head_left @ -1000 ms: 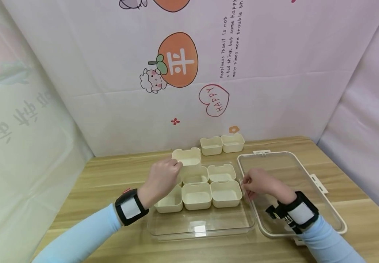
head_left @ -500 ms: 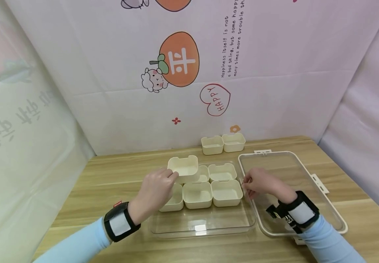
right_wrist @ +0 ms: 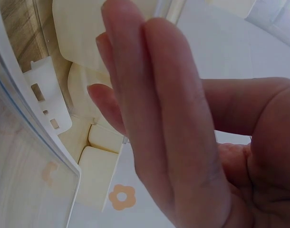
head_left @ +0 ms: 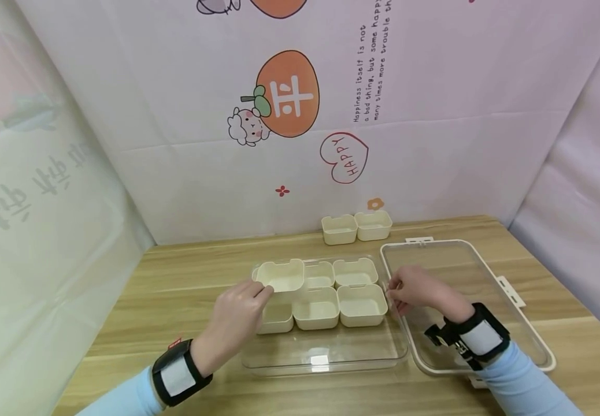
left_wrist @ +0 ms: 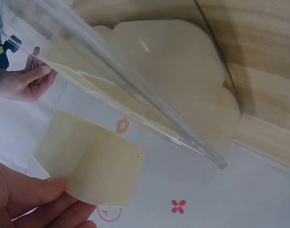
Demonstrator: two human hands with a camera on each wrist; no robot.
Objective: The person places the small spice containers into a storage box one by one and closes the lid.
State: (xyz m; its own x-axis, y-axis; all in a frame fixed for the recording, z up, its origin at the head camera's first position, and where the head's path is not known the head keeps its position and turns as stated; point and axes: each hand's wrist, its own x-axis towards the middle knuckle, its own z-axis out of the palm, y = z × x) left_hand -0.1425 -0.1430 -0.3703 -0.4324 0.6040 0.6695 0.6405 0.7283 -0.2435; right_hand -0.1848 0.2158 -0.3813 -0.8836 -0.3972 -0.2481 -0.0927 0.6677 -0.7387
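Observation:
My left hand [head_left: 234, 315] pinches the rim of a small cream compartment box [head_left: 281, 276] between thumb and fingers. In the left wrist view, this cream box [left_wrist: 90, 159] shows its outer side, held by the thumb and fingertips. It hangs over the back left of a clear plastic container [head_left: 326, 355]. Several more cream boxes [head_left: 317, 309] stand in two rows in that container, partly hidden by the held one. My right hand [head_left: 419, 292] holds the container's right wall with its fingertips; in the left wrist view, this right hand [left_wrist: 28, 83] pinches the wall's edge.
Right of the container lies a clear lid [head_left: 466, 289] with a white rim and clips, partly under my right forearm. Two cream boxes [head_left: 356, 228] stand side by side at the back of the wooden table [head_left: 175, 271], near the printed cloth backdrop [head_left: 201, 190].
My left hand has moved left and down towards me, lowering the cream box over the container's back left corner. The right hand has stayed on the container's right wall.

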